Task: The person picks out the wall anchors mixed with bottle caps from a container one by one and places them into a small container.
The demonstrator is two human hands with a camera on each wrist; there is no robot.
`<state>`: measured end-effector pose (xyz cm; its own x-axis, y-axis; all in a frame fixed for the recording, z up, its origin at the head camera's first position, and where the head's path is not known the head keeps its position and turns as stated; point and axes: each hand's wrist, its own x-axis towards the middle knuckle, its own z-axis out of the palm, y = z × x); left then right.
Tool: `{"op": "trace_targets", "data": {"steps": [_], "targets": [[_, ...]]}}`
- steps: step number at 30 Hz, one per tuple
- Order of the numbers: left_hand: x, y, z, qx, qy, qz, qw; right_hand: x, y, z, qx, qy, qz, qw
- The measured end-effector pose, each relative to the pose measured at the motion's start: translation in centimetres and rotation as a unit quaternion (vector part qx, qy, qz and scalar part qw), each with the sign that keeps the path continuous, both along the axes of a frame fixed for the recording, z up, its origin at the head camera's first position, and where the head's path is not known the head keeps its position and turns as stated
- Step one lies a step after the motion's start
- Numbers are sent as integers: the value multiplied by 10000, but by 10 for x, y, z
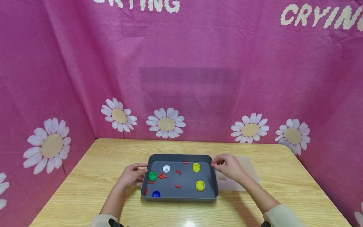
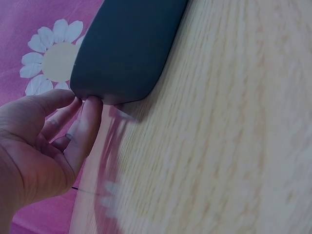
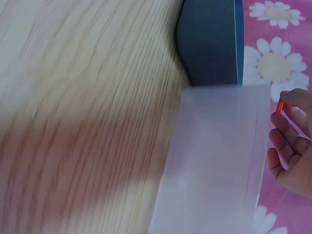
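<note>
A dark grey rectangular tray (image 1: 181,200) lies on the wooden table, with several small red sticks (image 1: 177,186) scattered in it. Among them sit round caps: a green cap (image 1: 152,176), a white cap (image 1: 166,169), a blue cap (image 1: 156,194) and two yellow caps (image 1: 200,185). My left hand (image 1: 132,175) holds the tray's left end, its thumb and fingertips at the wall in the left wrist view. Beside the tray's right rim, my right hand (image 1: 231,167) pinches one red stick (image 3: 280,106) between thumb and fingertip; its other fingers are bent.
A translucent pale plastic container (image 3: 214,161) stands right of the tray, under my right hand in the head view. The wooden table (image 1: 119,148) extends around both. Behind and at the sides hangs a pink cloth (image 1: 187,88) printed with daisies and white letters.
</note>
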<state>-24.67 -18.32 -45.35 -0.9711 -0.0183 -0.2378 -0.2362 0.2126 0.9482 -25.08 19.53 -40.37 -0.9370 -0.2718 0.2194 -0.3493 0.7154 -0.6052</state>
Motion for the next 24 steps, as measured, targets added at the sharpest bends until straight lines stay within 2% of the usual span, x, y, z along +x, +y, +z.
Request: {"op": "trace_targets", "data": {"steps": [8,16,24], "targets": [[-2,-1,-4,-72,37,-6,10000,-5,26,-6,224,193,-121,9995],[-2,-1,-3,70,-75,22,9999,-10,37,-15,207,-88,-165,9996],[-2,-2,-3,144,-75,39,9999,-17,37,-23,368,-97,-73,9993]]}}
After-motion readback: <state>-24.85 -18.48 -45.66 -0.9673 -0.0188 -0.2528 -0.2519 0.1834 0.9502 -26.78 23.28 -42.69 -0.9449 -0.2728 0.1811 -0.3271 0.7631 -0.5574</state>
